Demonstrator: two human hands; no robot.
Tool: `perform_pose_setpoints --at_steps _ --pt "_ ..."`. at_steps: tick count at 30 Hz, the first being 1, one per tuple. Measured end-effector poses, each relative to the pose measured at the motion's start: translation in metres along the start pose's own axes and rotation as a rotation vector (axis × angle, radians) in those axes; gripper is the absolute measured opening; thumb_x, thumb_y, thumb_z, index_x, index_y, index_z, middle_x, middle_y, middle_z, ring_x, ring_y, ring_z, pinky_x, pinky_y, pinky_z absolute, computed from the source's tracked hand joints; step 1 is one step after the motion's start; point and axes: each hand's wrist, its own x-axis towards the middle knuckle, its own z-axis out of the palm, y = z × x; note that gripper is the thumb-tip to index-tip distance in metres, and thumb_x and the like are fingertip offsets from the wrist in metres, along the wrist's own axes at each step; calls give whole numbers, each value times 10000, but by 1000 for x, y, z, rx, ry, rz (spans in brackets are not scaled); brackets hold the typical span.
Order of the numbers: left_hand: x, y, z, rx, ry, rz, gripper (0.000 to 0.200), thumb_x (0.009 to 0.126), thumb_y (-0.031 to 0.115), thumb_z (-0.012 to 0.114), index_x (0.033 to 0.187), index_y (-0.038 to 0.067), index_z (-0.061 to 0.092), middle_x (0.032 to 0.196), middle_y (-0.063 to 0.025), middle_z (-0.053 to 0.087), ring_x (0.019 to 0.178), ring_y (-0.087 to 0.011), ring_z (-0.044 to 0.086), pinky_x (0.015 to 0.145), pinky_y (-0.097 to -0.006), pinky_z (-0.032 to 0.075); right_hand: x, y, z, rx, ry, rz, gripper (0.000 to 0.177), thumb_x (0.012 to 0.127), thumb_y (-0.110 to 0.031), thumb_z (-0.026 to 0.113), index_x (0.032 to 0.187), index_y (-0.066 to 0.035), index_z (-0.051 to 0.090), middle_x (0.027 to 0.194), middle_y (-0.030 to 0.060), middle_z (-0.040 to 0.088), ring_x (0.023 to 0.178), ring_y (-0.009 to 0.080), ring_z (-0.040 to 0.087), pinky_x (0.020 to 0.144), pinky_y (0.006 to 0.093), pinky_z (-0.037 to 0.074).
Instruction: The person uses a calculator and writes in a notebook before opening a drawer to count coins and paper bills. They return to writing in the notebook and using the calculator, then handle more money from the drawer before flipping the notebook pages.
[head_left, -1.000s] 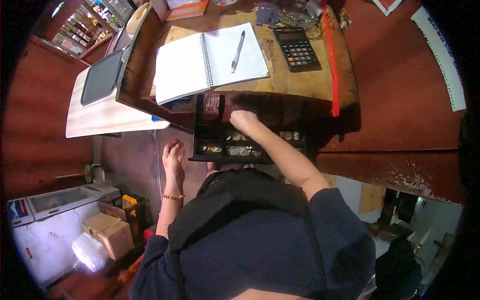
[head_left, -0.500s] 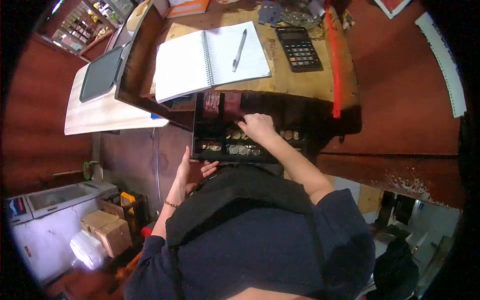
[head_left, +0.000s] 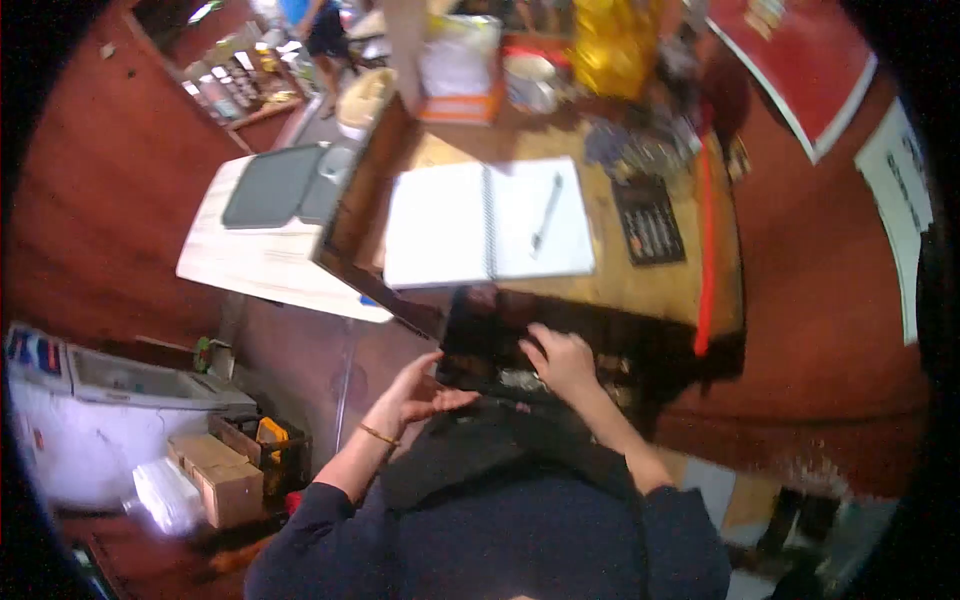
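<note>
Since the earlier frame the view has tipped upward, so the wooden desk sits lower in the picture, and the left hand has turned its palm up. An open notebook lies on the desk. Under the desk edge the black cash drawer stands pulled out. A calculator lies just beside the notebook. The right hand is inside the drawer, fingers bent down over the coins; the blur hides whether it grips any. The left hand is spread open and empty, just beside the drawer's front left corner. A pen rests on the notebook's right page.
</note>
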Motion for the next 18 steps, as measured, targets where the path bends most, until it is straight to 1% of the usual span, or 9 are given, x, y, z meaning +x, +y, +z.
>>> perform_pose_setpoints --at_steps 2,4,7,10,12,14,15,17,18 --pt "11 10 3 -98 46 -43 712 893 357 506 1337 -89 173 1267 -404 306 1137 -534 422 939 -516 448 -6 -6 -9 181 -64 -71 267 844 -328 598 898 -69 629 717 143 649 641 305 633 598 403 498" --pt "23 16 1 -18 -149 41 668 890 326 514 1332 -70 207 1295 -340 323 1132 -516 435 940 -500 453 -17 -9 -4 365 -256 -44 267 839 -333 611 863 -68 635 713 134 651 631 300 634 581 392 502" --pt "39 23 11 -2 -134 109 557 892 289 508 1293 -48 319 1262 -266 408 1129 -449 470 950 -486 446 -19 -17 3 311 -558 112 262 804 -319 640 877 -67 644 807 158 656 767 360 626 670 424 497" --pt "44 11 38 114 -150 310 467 898 262 512 1228 -54 416 1249 -259 460 1177 -413 458 974 -471 430 -14 1 24 52 -510 127 308 832 -360 594 854 -54 615 802 185 648 789 356 631 689 451 501" --pt "30 11 61 48 -130 186 389 921 236 485 1224 -8 482 1234 -181 518 1184 -326 482 995 -408 417 -2 24 36 -41 -606 391 330 847 -356 564 857 -32 621 856 191 641 825 388 614 730 460 490" --pt "13 9 78 374 -511 249 390 942 222 462 1242 -25 480 1253 -163 518 1177 -276 498 1002 -355 401 9 45 45 13 -812 511 375 876 -382 514 959 -33 626 963 217 628 927 398 595 829 447 468" --pt "11 11 80 472 -472 245 392 952 203 449 1266 -31 465 1271 -169 510 1173 -242 506 1014 -322 376 10 50 60 23 -812 510 375 876 -382 514 959 -33 626 963 217 628 927 398 595 829 447 468" --pt "31 16 61 557 -445 291 392 951 207 456 1266 -26 469 1270 -157 513 1170 -231 507 1003 -326 386 12 64 94 170 -210 420 426 858 -377 541 1044 -4 626 997 271 609 1023 393 569 889 437 439" --pt "42 18 47 635 -423 337 392 950 211 463 1265 -21 472 1270 -145 516 1167 -219 509 993 -329 396 16 77 107 177 -208 419 426 858 -377 541 1044 -4 626 997 271 609 1023 393 569 889 437 439"
